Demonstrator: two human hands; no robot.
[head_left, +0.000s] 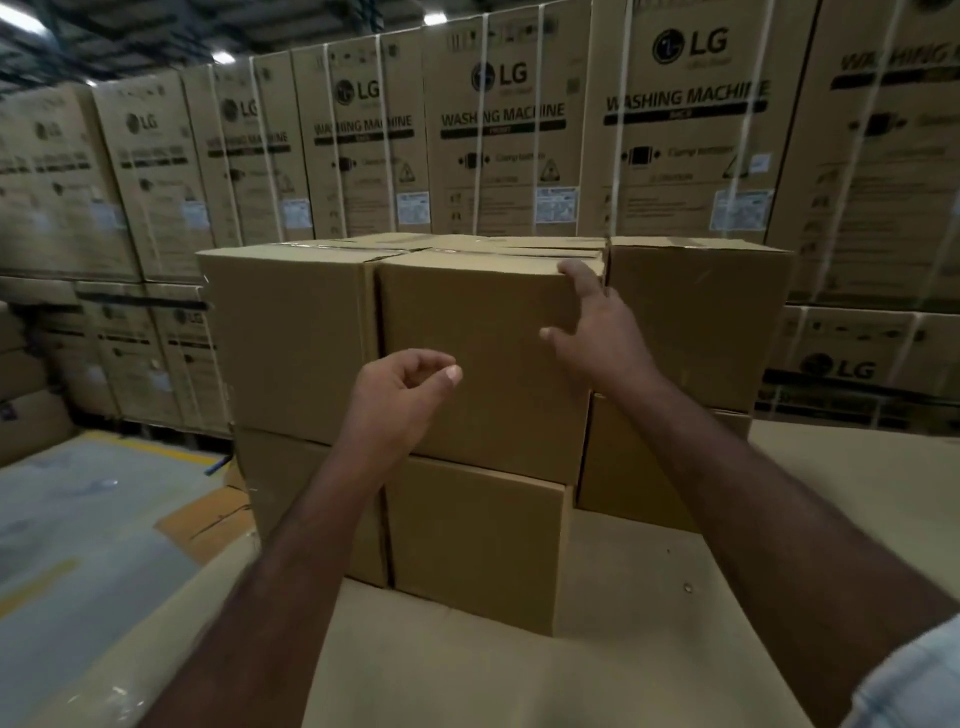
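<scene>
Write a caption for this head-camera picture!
Right hand touches the top middle box at its corner; left hand hovers curled, washing machine cartons behind.

Far side of top-mid box (483, 312) out of view; LG carton label (556, 203) print illegible, blurry.
</scene>
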